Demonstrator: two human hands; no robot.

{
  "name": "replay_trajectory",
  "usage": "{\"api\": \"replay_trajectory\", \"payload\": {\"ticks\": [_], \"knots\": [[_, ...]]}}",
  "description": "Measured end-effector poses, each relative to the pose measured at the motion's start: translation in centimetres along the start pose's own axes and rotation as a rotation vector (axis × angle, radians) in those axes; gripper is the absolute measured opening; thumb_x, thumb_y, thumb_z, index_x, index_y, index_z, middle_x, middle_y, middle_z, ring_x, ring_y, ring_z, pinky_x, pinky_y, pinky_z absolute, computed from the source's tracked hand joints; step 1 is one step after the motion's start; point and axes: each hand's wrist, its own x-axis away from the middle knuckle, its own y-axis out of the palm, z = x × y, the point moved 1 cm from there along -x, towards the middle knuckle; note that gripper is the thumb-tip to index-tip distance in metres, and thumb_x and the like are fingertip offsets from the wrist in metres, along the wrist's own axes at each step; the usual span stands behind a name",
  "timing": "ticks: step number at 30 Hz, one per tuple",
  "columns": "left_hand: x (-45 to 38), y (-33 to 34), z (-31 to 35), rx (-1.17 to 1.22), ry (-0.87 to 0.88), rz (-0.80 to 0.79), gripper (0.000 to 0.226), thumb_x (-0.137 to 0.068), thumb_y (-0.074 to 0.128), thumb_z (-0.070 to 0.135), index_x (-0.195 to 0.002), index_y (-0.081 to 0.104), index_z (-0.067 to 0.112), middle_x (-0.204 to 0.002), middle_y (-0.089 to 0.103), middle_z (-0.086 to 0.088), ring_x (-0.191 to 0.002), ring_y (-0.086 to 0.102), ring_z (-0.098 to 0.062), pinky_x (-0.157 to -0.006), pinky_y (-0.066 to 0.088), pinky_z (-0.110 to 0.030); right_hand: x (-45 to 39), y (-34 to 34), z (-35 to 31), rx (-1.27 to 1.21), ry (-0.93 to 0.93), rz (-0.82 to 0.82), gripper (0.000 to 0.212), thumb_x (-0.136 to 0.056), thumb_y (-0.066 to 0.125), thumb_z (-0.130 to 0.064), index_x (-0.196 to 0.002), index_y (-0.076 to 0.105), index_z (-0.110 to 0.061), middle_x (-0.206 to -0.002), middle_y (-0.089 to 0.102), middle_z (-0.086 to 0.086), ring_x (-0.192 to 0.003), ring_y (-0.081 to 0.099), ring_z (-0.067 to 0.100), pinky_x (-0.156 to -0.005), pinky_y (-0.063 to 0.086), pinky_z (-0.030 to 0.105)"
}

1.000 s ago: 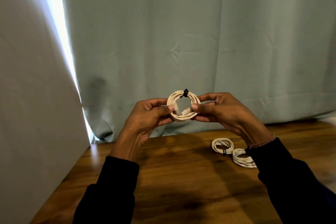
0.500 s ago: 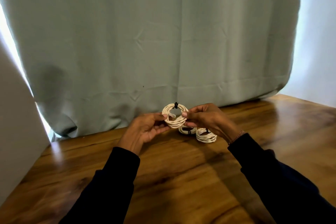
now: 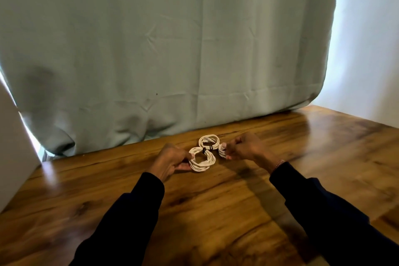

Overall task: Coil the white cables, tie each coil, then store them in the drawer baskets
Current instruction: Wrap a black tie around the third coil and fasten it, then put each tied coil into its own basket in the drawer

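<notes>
Left grip point(image 3: 172, 161) holds tied coil point(image 3: 202, 159) on table point(image 3: 216, 211); right grip point(image 3: 244, 147) pinches second coil point(image 3: 222, 150).

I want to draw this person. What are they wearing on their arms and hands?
Both arms are in long, dark navy sleeves that reach the wrists. The left hand and right hand are bare, without gloves. A thin beaded bracelet sits on the right wrist.

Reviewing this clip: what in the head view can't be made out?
- Right-hand coil: mostly hidden behind the right hand; its tie is unseen.
- Left hand fingertips: hidden under the near coil.
- Drawer baskets: nowhere in frame.
- Far coil connectors: too small.
</notes>
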Motion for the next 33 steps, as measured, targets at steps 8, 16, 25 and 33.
{"api": "replay_trajectory", "payload": {"ticks": [8,16,25,33], "knots": [[-1.6,1.0,0.7,-0.379,0.0,0.073,0.032,-0.075,0.087,0.017,-0.094,0.064,0.005,-0.084,0.068,-0.009,-0.07,0.062,-0.017,-0.055,0.055,-0.028,-2.4,-3.3,2.3,0.304,-0.059,0.241,0.043,-0.085,0.074,-0.047,-0.077,0.077,-0.005,-0.067,0.075,0.006,-0.071,0.075,0.019,-0.076,0.062,0.036],[-4.8,4.7,2.9,-0.491,0.172,0.234,0.04,-0.083,0.079,0.043,-0.084,0.062,0.007,-0.087,0.068,-0.009,-0.071,0.062,-0.021,-0.056,0.045,-0.028,-4.4,-2.5,1.5,0.513,0.111,0.206,0.047,-0.089,0.068,-0.052,-0.072,0.058,-0.009,-0.067,0.061,0.004,-0.067,0.06,0.017,-0.059,0.047,0.028],[-8.4,5.8,2.4,-0.283,0.086,0.294,0.019,-0.081,0.08,0.008,-0.09,0.067,-0.002,-0.082,0.071,-0.014,-0.067,0.07,-0.025,-0.06,0.06,-0.033,-5.8,-2.8,4.2,-0.089,0.231,0.13,0.012,-0.087,0.075,-0.011,-0.096,0.069,-0.005,-0.087,0.07,0.007,-0.073,0.063,0.014,-0.061,0.055,0.024],[-7.3,6.9,3.5,0.052,0.181,0.155,0.024,-0.081,0.078,-0.003,-0.09,0.059,0.008,-0.102,0.069,-0.018,-0.09,0.072,-0.031,-0.066,0.063,-0.042,-3.3,-5.1,4.9,-0.45,0.105,0.187,0.023,-0.083,0.079,-0.007,-0.101,0.066,-0.005,-0.092,0.075,0.014,-0.075,0.073,0.02,-0.06,0.06,0.03]]}}
